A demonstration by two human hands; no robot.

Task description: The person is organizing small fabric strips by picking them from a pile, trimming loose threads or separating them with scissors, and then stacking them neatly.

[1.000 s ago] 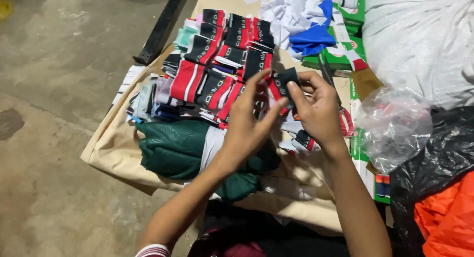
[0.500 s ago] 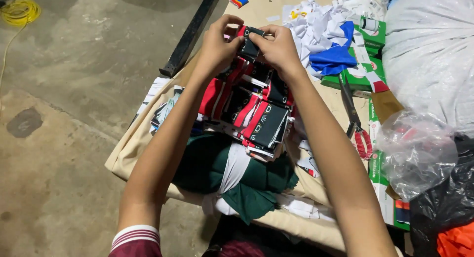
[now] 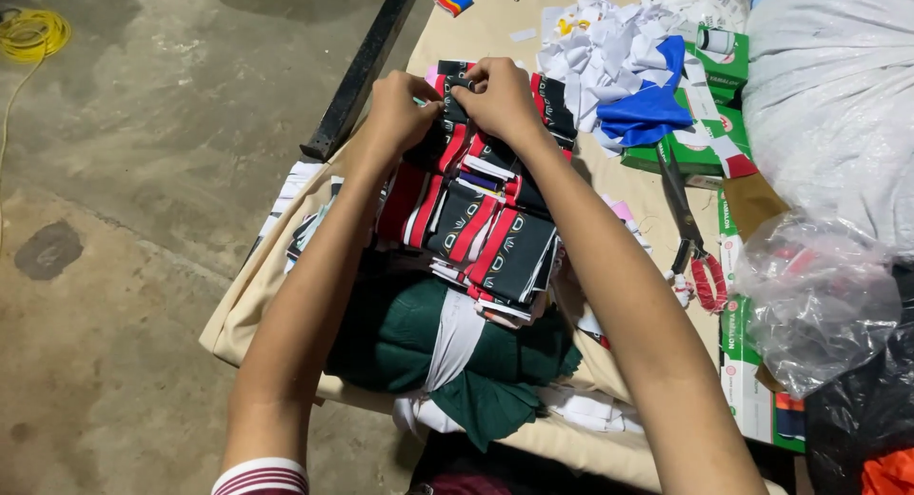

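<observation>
1. Fabric pieces point(image 3: 481, 219), black with red and white stripes, lie stacked at the table's point(image 3: 495, 29) middle.
2. Left hand point(image 3: 400, 109) and right hand point(image 3: 495, 95) pinch the farthest piece point(image 3: 447, 100), fingers clamped.
3. Probably placing; next needs neat alignment.

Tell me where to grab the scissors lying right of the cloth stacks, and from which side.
Grip the red handle loops of the scissors, probably coming from the near edge of the table. The loops point toward the person, while the dark blades run away toward the green boxes, so the handles are the closest and safest part.
</observation>
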